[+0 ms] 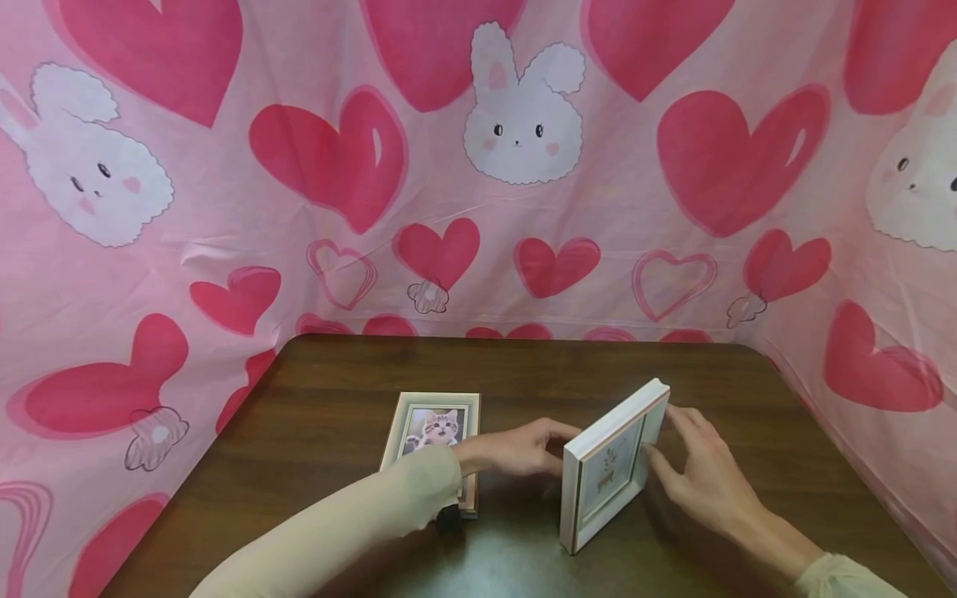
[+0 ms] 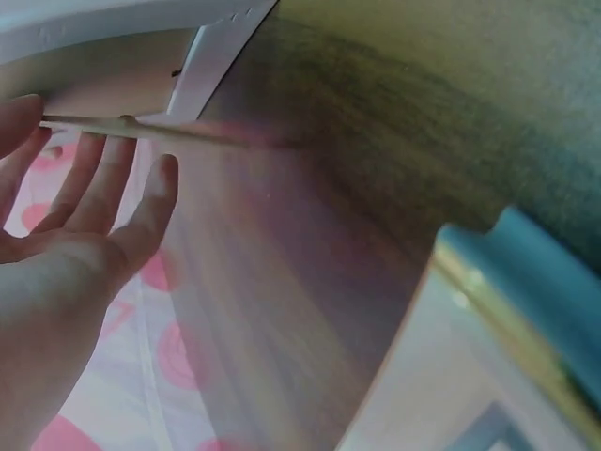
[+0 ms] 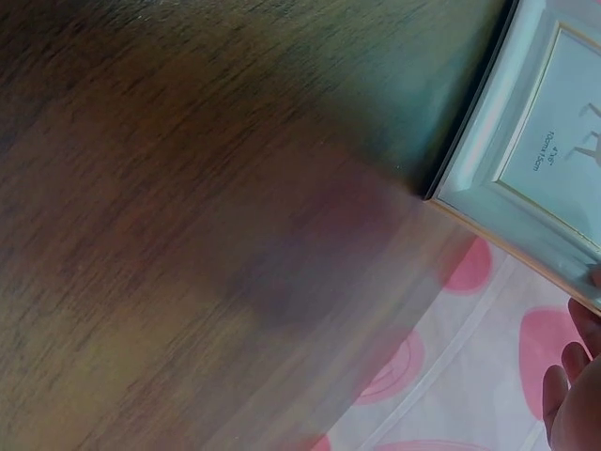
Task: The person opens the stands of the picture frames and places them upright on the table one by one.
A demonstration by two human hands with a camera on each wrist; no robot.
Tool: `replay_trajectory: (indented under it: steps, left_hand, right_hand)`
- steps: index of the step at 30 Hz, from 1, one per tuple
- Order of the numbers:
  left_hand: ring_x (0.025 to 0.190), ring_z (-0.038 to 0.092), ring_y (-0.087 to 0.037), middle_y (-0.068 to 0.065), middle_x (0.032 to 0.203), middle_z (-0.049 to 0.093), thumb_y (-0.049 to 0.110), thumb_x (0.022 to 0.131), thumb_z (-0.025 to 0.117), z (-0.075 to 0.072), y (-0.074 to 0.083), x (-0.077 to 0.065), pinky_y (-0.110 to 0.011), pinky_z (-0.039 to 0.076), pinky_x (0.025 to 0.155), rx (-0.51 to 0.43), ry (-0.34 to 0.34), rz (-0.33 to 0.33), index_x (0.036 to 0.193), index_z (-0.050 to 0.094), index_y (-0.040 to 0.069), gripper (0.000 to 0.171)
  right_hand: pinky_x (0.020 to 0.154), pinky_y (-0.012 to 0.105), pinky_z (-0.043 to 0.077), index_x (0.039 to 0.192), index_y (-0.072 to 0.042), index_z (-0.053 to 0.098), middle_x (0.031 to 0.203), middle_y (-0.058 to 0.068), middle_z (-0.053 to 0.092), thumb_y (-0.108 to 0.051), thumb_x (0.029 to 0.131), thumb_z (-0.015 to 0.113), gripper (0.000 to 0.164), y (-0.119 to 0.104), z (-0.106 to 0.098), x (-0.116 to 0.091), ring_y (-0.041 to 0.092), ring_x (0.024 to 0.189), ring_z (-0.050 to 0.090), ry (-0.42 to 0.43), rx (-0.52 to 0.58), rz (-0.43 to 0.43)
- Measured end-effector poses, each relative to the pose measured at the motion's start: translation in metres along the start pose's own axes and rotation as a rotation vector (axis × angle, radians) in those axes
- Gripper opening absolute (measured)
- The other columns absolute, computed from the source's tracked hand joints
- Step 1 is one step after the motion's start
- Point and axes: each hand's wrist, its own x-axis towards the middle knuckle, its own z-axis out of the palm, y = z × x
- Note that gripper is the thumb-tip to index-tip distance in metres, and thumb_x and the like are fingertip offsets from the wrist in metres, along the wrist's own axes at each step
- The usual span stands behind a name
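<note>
A white picture frame [image 1: 615, 477] stands upright and angled on the table, its small picture facing right. At its right edge my right hand [image 1: 706, 477] grips the side, thumb at the front and fingers behind. In the right wrist view a lower corner of the frame [image 3: 470, 188] shows, with fingertips at its edge. My left hand [image 1: 519, 448] is behind the frame, partly hidden by it. There, in the left wrist view, the left hand [image 2: 75, 254] pinches the thin stand leg [image 2: 183, 136] on the back, thumb above and fingers below.
A second picture frame [image 1: 395, 432] with a kitten picture lies on the table to the left, partly covered by my left forearm [image 1: 351, 519]. The brown wooden table [image 1: 553, 374] is surrounded at the back and sides by a pink cloth [image 1: 493, 216] with hearts and rabbits.
</note>
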Motion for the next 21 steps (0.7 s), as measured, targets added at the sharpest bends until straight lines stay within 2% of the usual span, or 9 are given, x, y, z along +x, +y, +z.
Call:
replay_trajectory:
  steps: [5, 9, 16, 21]
  left_hand:
    - [0.118, 0.058, -0.004, -0.013, 0.145, 0.061, -0.002, 0.1, 0.058, -0.006, 0.001, 0.001, -0.026, 0.044, 0.107, 0.042, -0.037, -0.008, 0.148, 0.057, -0.001, 0.048]
    - [0.119, 0.056, -0.005, -0.011, 0.146, 0.061, -0.004, 0.099, 0.055, -0.01, 0.003, 0.003, -0.025, 0.043, 0.108, 0.055, -0.077, -0.004, 0.148, 0.057, -0.001, 0.049]
    - [0.103, 0.058, -0.006, -0.011, 0.135, 0.064, -0.007, 0.099, 0.056, -0.011, 0.005, 0.002, -0.022, 0.049, 0.083, 0.051, -0.089, -0.005, 0.146, 0.058, -0.002, 0.047]
    - [0.098, 0.06, -0.009, -0.006, 0.13, 0.066, -0.006, 0.101, 0.057, -0.013, 0.004, 0.002, -0.025, 0.051, 0.081, 0.046, -0.083, -0.011, 0.145, 0.06, 0.0, 0.045]
  right_hand:
    - [0.087, 0.026, 0.041, 0.13, 0.002, 0.064, 0.108, 0.008, 0.067, 0.005, 0.068, 0.091, 0.067, -0.001, -0.001, 0.0, 0.025, 0.099, 0.06, -0.003, -0.005, 0.002]
    - [0.087, 0.023, 0.041, 0.13, 0.002, 0.064, 0.106, 0.007, 0.066, 0.006, 0.068, 0.09, 0.067, -0.001, -0.002, 0.0, 0.025, 0.098, 0.061, 0.001, -0.005, -0.006]
    - [0.084, 0.027, 0.042, 0.13, 0.004, 0.064, 0.104, 0.007, 0.065, 0.005, 0.069, 0.089, 0.065, -0.001, -0.002, 0.001, 0.027, 0.096, 0.061, -0.013, -0.007, -0.002]
    - [0.084, 0.026, 0.042, 0.131, 0.003, 0.064, 0.104, 0.006, 0.066, 0.004, 0.069, 0.091, 0.068, 0.0, 0.0, 0.002, 0.027, 0.095, 0.061, -0.015, -0.007, -0.002]
